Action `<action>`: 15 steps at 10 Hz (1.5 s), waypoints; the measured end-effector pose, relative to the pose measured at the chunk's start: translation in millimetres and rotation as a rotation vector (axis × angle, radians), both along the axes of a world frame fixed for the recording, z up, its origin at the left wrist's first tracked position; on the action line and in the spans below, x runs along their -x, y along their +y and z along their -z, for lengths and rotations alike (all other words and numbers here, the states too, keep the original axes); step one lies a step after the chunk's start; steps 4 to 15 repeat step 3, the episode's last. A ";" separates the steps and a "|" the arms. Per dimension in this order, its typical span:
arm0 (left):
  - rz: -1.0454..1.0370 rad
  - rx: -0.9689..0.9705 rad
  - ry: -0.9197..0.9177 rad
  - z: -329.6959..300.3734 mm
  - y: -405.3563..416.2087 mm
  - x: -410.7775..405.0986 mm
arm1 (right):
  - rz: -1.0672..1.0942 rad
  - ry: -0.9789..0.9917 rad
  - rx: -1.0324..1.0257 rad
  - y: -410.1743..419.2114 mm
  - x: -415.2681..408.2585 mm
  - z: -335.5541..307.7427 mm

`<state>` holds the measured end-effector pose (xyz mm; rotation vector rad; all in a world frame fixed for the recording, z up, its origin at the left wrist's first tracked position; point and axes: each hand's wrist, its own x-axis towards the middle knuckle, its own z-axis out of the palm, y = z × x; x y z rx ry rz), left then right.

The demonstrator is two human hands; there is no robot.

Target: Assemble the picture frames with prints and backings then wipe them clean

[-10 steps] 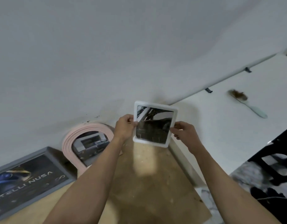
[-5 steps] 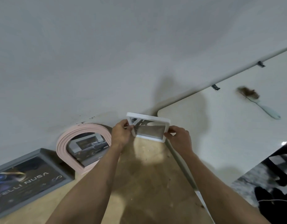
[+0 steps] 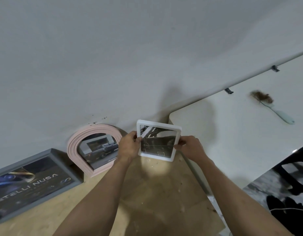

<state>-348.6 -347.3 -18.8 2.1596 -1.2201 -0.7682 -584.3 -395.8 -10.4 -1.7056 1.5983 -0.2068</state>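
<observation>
Head view, left hand [image 3: 130, 147] and right hand [image 3: 190, 147] clamped on side edges of white picture frame [image 3: 158, 140], above wooden board [image 3: 156, 193], pink arched frame [image 3: 94, 147] beside, against wall.

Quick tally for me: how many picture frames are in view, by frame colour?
White: 1, the white frame held in the left hand and right hand
Pink: 1, the arched pink frame
Grey: 1, the grey frame
Total: 3

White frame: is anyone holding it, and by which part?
Yes. The white frame is held by its side edges: left hand on the left edge, right hand on the right.
</observation>
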 end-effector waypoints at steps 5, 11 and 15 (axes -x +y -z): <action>-0.077 -0.011 0.115 -5.3 20.7 2.9 | 0.054 -0.027 0.029 16.8 -9.7 9.7; -0.077 -0.011 0.115 -5.3 20.7 2.9 | 0.054 -0.027 0.029 16.8 -9.7 9.7; -0.077 -0.011 0.115 -5.3 20.7 2.9 | 0.054 -0.027 0.029 16.8 -9.7 9.7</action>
